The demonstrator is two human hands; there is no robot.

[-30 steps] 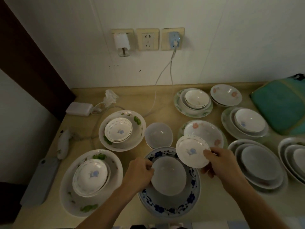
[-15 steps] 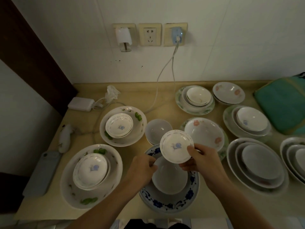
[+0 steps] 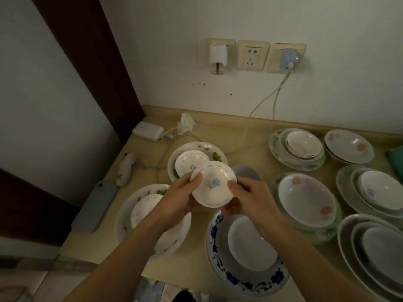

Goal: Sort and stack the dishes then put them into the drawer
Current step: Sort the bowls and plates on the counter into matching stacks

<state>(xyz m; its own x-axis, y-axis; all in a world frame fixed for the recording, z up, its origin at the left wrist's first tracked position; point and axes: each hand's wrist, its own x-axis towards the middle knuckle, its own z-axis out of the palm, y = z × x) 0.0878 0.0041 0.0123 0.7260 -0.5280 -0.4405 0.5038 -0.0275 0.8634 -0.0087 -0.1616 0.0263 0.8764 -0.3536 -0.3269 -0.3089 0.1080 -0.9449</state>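
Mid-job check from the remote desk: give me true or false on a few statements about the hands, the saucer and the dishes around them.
1. Both hands hold the small blue-motif saucer. True: the left hand and right hand grip opposite edges.
2. The saucer rests on the counter. False: it is held above the dishes.
3. A white bowl sits in the blue-rimmed plate. True.
4. All three wall sockets are in use. False: the middle socket is free.

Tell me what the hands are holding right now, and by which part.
Both hands hold one small saucer by its rim: left hand on the left edge, right hand on the right edge.
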